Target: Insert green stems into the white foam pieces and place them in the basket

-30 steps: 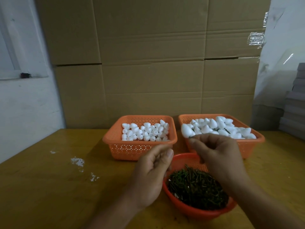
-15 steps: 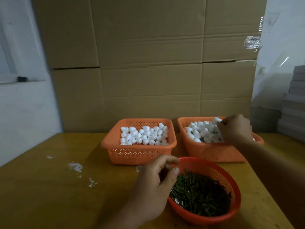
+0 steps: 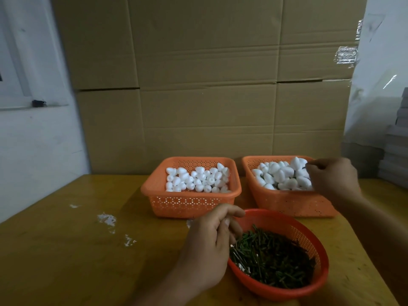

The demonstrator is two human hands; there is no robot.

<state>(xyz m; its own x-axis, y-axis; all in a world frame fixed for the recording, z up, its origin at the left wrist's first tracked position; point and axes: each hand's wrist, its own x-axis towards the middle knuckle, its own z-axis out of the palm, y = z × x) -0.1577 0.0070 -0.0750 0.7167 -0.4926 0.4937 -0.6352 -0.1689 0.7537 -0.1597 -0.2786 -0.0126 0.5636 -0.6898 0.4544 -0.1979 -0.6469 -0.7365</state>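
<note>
there is one view only, from a camera worn on the person's head. it looks forward and down across a yellow table (image 3: 66,257) toward a wall of cardboard boxes (image 3: 209,85) at the far edge. it sits close: both forearms enter from the bottom edge, and the round red bowl (image 3: 318,281) lies nearest, low in frame. the wide lens bends the edges.

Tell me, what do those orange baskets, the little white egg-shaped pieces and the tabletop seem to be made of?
The two square baskets and the round one look like moulded plastic: uniform orange, perforated walls, slight sheen. The white pieces look like matte foam, probably polystyrene. The table seems varnished wood, yellowish with a dull gloss, though laminate is possible.
</note>
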